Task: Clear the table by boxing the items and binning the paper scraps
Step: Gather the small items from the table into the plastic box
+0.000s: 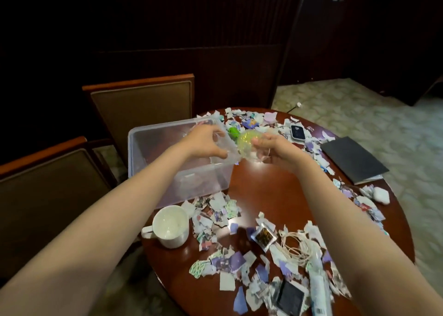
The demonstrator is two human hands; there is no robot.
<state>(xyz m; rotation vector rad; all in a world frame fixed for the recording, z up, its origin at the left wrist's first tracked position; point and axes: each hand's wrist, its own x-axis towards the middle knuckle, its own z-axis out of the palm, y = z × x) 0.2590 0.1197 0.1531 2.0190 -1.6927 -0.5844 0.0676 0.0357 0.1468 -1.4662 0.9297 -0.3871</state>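
A clear plastic box [148, 145] stands on the left side of the round wooden table [268, 184]. My left hand [203, 143] grips the box's right rim. My right hand [275, 150] holds a glittery yellow-green translucent ball [248, 142] just beside that rim, over the table. A green item [233, 132] lies behind the ball. Torn paper scraps [215, 219] litter the table, with more scraps [254, 119] at the far edge.
On the table lie a white mug [171, 225], a coiled white cord [299, 246], a foil packet [263, 237], a white tube [320, 284], a dark notebook [352, 158], a phone-like device [297, 132] and a white case [381, 194]. Two chairs [143, 104] stand at left.
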